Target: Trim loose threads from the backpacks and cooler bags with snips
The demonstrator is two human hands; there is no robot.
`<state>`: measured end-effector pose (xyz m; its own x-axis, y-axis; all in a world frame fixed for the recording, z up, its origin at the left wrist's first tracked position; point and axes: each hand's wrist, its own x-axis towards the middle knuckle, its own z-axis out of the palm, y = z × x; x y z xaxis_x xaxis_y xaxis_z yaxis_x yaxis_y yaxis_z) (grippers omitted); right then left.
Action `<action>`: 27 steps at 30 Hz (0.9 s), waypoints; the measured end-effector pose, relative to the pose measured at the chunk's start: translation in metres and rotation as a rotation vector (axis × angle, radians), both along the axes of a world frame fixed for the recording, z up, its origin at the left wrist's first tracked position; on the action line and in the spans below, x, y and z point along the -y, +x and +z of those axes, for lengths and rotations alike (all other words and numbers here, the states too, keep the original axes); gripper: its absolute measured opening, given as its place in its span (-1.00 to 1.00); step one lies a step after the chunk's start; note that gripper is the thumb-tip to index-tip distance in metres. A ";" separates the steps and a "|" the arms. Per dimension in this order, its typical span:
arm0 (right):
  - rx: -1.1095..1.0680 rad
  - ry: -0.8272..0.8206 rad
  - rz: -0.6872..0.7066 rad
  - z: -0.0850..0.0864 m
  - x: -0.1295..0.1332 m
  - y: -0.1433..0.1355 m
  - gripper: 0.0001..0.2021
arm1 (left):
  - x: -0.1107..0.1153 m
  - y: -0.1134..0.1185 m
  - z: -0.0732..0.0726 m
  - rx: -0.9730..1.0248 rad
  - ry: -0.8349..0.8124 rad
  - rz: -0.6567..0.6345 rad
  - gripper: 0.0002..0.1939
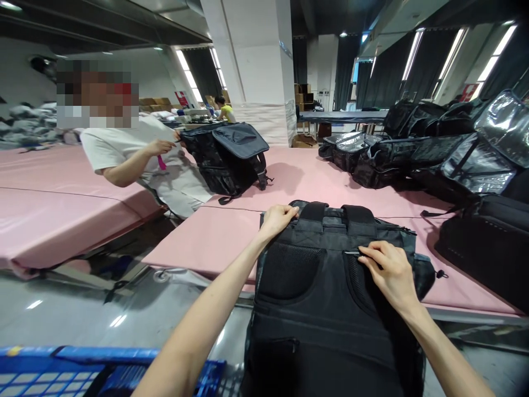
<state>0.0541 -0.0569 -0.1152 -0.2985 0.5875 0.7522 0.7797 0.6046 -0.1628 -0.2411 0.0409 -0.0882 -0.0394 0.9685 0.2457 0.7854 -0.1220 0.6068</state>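
Note:
A large black backpack (330, 309) leans against the pink table's front edge, its mesh-padded back toward me and two wide straps at its top. My left hand (281, 219) pinches the bag's upper left corner. Over the right mesh pad, my right hand (386, 270) is closed on a thin, light-coloured tool, whose tip points left along the seam. I cannot make out exactly what kind of tool it is.
Across the pink table (289, 176), a person in a white shirt (119, 149) handles another black backpack (227, 160). Black bags with silver lining (475, 165) are piled at the right. A blue crate (49, 369) sits at the lower left. A white pillar (256, 66) rises behind.

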 end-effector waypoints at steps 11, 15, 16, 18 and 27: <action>0.004 -0.040 -0.017 -0.005 -0.002 0.002 -0.85 | -0.001 -0.001 -0.001 0.012 -0.004 -0.010 -0.56; -0.112 -0.174 0.031 0.002 -0.006 -0.002 -0.80 | 0.001 0.000 0.003 0.016 -0.025 -0.023 -0.58; -0.142 -0.200 0.038 0.005 -0.008 -0.004 -0.79 | 0.002 0.000 0.004 0.013 -0.029 -0.024 -0.58; -0.137 -0.195 0.031 0.011 -0.013 -0.012 -0.78 | 0.002 0.000 0.005 0.010 -0.029 -0.022 -0.58; 0.085 -0.018 0.006 0.023 -0.036 -0.060 -0.84 | 0.008 0.000 0.008 0.024 -0.007 -0.031 -0.59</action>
